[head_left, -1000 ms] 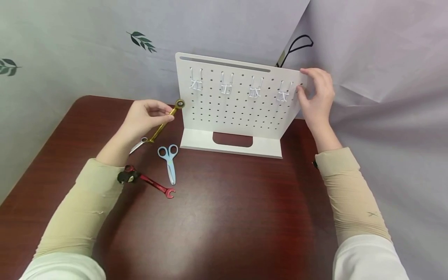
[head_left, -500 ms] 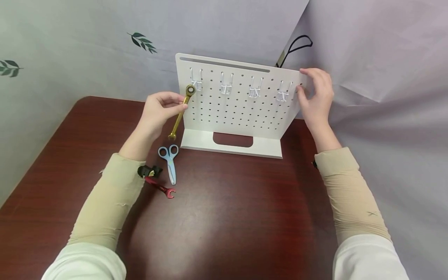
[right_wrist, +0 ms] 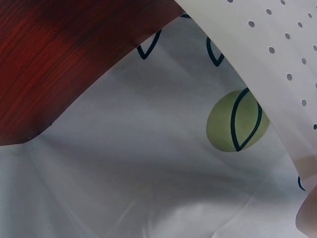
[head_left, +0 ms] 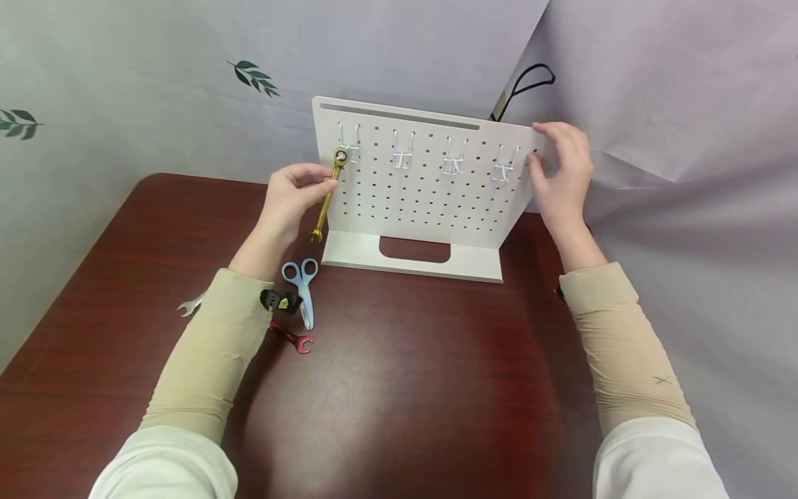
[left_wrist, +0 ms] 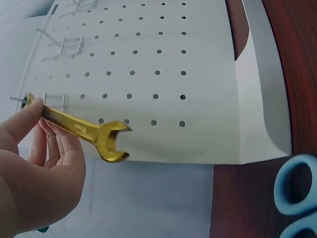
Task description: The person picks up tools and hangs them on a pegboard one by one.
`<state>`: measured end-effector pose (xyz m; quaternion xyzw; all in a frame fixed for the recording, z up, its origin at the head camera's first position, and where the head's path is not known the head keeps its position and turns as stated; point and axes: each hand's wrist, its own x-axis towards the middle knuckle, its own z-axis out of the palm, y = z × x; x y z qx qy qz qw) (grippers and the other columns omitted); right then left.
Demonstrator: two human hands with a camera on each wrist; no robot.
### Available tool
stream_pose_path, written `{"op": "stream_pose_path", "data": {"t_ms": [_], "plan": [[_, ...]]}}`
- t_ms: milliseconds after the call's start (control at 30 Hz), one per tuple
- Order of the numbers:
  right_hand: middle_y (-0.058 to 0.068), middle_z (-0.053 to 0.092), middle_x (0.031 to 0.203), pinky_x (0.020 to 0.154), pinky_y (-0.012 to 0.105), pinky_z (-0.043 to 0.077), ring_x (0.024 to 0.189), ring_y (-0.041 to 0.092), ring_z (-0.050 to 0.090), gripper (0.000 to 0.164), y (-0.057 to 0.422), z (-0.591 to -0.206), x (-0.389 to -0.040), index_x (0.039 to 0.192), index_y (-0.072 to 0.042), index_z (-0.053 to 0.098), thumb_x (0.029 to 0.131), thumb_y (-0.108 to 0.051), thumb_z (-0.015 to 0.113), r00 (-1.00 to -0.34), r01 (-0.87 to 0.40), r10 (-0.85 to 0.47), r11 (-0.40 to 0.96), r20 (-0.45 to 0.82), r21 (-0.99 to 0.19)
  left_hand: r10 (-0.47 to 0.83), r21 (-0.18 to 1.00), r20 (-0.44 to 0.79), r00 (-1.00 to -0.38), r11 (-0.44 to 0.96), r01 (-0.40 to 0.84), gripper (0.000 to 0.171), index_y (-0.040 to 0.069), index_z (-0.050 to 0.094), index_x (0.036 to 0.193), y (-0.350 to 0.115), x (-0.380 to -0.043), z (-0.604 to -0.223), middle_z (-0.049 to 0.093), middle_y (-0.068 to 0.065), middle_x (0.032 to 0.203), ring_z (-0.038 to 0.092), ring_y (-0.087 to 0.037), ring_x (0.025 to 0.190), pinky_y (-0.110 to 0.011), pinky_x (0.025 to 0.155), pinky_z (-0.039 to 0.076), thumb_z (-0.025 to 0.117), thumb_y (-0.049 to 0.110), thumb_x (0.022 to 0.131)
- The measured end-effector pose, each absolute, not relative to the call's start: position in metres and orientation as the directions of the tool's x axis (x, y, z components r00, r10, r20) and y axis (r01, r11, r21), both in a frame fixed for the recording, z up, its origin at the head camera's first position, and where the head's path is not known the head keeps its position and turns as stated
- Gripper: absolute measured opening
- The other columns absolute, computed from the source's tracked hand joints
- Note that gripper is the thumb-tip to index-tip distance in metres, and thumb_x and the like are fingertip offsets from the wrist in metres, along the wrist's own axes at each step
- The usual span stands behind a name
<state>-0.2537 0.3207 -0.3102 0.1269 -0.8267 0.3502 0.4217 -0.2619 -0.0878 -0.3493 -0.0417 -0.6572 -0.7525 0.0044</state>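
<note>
My left hand [head_left: 291, 197] pinches a gold combination wrench [head_left: 325, 201] between thumb and fingers, its open end pointing down. The wrench's ring end is at the leftmost white wire hook [head_left: 355, 154] on a white pegboard [head_left: 411, 201]. In the left wrist view, the hook's tip shows at the ring, partly behind the thumb; the wrench [left_wrist: 74, 124] slants across the board's face. My right hand [head_left: 566, 170] grips the board's upper right edge, thumb in front and a finger over the top. In the right wrist view only a sliver of that hand [right_wrist: 308, 215] shows.
Blue scissors [head_left: 303, 287] lie by the board's left foot. A red wrench [head_left: 300, 342] and a silver wrench [head_left: 190, 306] are partly hidden by my left forearm. More hooks [head_left: 402, 159] line the board. A black loop [head_left: 530, 73] sticks up behind it.
My left hand has carried the gold wrench right and up to the leftmost hook, with only a small shift in the last half second. My right hand has stayed on the board's edge.
</note>
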Motion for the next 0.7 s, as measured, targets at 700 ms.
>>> {"op": "stream_pose_path", "data": {"t_ms": [700], "plan": [[0.018, 0.073, 0.127, 0.119, 0.037, 0.040, 0.128, 0.035, 0.060, 0.036, 0.320, -0.313, -0.255, 0.125, 0.000, 0.074, 0.090, 0.011, 0.071, -0.605, -0.507, 0.083, 0.727, 0.792, -0.464, -0.046, 0.978, -0.016, -0.999, -0.208, -0.006, 0.028, 0.020, 0.077, 0.078, -0.058, -0.276, -0.353, 0.075, 0.010, 0.076, 0.072, -0.002, 0.072, -0.016, 0.073, 0.061, 0.079, -0.005, 0.091]]}}
